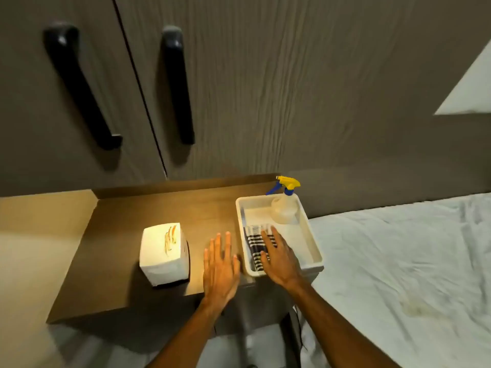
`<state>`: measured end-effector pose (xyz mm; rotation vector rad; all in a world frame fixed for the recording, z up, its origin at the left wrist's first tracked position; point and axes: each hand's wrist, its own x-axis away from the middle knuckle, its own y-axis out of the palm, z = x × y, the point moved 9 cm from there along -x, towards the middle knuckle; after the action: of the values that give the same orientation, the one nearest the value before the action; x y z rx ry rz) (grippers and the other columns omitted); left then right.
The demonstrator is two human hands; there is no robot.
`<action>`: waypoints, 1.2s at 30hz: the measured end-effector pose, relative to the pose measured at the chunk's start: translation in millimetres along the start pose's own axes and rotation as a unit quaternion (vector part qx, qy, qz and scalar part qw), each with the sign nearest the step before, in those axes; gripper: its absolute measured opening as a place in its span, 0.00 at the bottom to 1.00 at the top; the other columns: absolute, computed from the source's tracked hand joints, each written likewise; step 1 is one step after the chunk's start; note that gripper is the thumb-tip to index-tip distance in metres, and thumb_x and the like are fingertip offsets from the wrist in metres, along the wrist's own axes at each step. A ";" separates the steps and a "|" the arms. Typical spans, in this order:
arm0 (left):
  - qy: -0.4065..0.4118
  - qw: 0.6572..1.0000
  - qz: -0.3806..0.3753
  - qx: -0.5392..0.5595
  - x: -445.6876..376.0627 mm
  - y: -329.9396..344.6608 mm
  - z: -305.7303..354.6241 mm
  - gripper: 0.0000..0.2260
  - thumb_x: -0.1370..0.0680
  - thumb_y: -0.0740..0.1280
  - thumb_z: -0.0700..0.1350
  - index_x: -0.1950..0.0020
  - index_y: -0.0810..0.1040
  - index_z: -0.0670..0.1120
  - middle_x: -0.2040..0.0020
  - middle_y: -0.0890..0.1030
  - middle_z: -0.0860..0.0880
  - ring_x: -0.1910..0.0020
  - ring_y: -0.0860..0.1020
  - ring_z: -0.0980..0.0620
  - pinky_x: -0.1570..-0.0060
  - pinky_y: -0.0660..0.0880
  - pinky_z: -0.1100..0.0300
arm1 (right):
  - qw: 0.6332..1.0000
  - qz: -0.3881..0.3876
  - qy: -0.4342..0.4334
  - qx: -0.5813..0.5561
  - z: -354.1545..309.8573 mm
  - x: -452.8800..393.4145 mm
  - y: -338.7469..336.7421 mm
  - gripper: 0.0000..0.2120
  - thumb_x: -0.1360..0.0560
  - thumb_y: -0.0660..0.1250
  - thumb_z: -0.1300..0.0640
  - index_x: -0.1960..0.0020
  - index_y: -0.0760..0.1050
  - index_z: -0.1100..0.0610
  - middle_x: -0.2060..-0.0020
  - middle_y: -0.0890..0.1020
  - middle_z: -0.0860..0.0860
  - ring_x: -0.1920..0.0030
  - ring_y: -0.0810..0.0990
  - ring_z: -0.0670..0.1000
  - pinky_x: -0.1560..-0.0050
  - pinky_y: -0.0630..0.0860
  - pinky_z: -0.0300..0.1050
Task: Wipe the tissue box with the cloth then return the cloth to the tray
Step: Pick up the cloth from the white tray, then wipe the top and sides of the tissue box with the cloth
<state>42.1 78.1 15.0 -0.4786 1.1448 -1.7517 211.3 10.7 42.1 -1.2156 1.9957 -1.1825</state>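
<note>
- Head view: brown table [119,235] set against dark wardrobe doors [239,88] w/ two black handles [79,86].
- White tissue box [164,253] upright on table, left of centre, orange print on top face; nothing touching it.
- White tray [313,245] at table's right end, near corner just past the table edge, beside bed w/ white sheet [398,261].
- Spray bottle [284,205] w/ yellow-and-blue trigger head standing in tray's far corner.
- Dark-and-white striped cloth [255,245] lying in tray's left half, near end, well apart from tissue box.
- Right hand [279,256] laid palm-down over cloth, fingers spread and flat, fingertips on the fabric; not closed round it, no grip visible.
- Left hand [221,264] open, fingers straight and spread, palm down over bare table between tissue box and tray; holding nothing. Touching table or just above it: can't tell.
- Both forearms bare, coming in from bottom edge of frame.
- Warm light patch on table round tissue box and left hand.
- Picture a bit blurred, esp. at edges.
</note>
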 end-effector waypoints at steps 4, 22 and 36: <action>-0.081 0.991 -0.093 -0.061 -18.7 47.6 -37.6 0.31 0.16 0.50 0.57 0.17 0.41 0.51 0.16 0.49 0.40 0.17 0.47 0.39 0.20 0.47 0.39 | 0.992 -0.107 0.011 0.065 8.3 -16.0 30.6 0.31 0.18 0.58 0.45 0.20 0.49 0.48 0.20 0.57 0.52 0.23 0.61 0.58 0.26 0.61 0.60; -0.073 0.986 -0.073 -0.129 -16.4 82.2 -46.3 0.32 0.18 0.48 0.64 0.16 0.52 0.50 0.16 0.53 0.41 0.18 0.53 0.38 0.23 0.50 0.30 | 0.981 -0.085 0.013 0.176 7.0 -48.2 39.3 0.25 0.22 0.68 0.53 0.27 0.66 0.49 0.32 0.76 0.53 0.35 0.77 0.58 0.36 0.75 0.56; -0.021 0.980 0.196 0.009 7.6 -145.7 -38.4 0.25 0.18 0.61 0.46 0.20 0.65 0.46 0.22 0.70 0.44 0.21 0.65 0.45 0.23 0.63 0.45 | 0.972 0.057 -0.069 -0.218 -131.2 -28.1 -25.8 0.22 0.20 0.66 0.54 0.27 0.69 0.48 0.38 0.82 0.52 0.45 0.82 0.51 0.43 0.82 0.51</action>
<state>-62.4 105.4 120.3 -0.2544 1.1067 -1.4020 134.3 83.8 128.1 -1.3217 2.2520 -0.6001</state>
